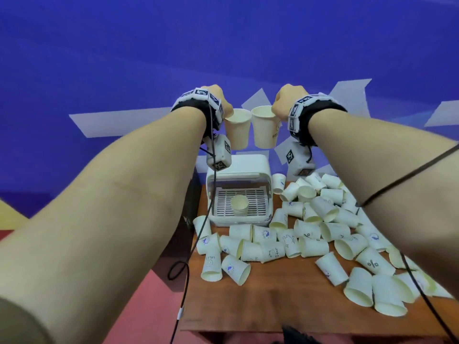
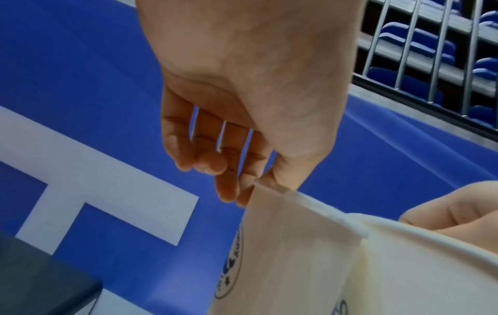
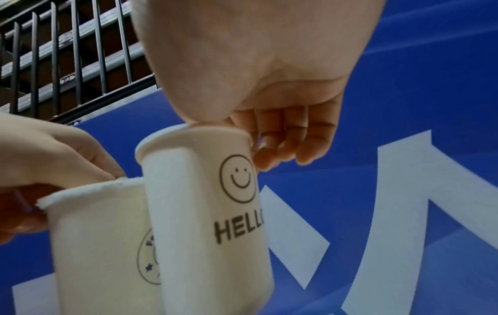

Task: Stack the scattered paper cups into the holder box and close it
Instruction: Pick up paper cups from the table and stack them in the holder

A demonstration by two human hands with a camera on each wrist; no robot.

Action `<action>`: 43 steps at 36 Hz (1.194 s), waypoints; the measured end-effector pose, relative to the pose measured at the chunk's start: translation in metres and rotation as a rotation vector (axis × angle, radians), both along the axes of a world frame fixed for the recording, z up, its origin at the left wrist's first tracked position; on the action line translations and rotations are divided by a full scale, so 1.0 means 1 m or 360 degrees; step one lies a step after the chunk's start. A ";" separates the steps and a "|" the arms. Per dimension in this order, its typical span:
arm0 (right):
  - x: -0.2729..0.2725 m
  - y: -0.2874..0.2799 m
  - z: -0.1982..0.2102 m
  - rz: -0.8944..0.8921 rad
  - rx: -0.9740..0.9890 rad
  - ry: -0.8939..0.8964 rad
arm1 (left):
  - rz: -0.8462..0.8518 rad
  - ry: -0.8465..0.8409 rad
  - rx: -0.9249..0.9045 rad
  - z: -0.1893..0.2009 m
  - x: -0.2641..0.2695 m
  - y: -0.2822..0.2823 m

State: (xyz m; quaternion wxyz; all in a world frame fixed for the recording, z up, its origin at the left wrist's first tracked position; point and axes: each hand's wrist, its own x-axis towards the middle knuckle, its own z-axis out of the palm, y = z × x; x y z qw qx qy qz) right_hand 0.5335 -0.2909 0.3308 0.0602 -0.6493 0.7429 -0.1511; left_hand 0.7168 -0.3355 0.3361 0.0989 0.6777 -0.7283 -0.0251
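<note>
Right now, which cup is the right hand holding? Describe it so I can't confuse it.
Above the white holder box, two cups hang side by side. The right hand pinches the HELLO cup by its rim; a smiley face marks it, unlike the neighbouring round-emblem cup.

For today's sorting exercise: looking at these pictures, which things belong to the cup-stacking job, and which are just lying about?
Part of the job:
- left hand pinching a paper cup
- right hand pinching the HELLO cup
- open holder box with one cup stack inside
- scattered cups on the table

Just lying about:
- black cable
- metal railing
- blue floor
</note>
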 end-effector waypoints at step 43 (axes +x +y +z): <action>0.008 -0.071 -0.261 0.0147 0.0861 0.0200 | 0.0303 0.0400 0.0679 -0.284 0.028 -0.024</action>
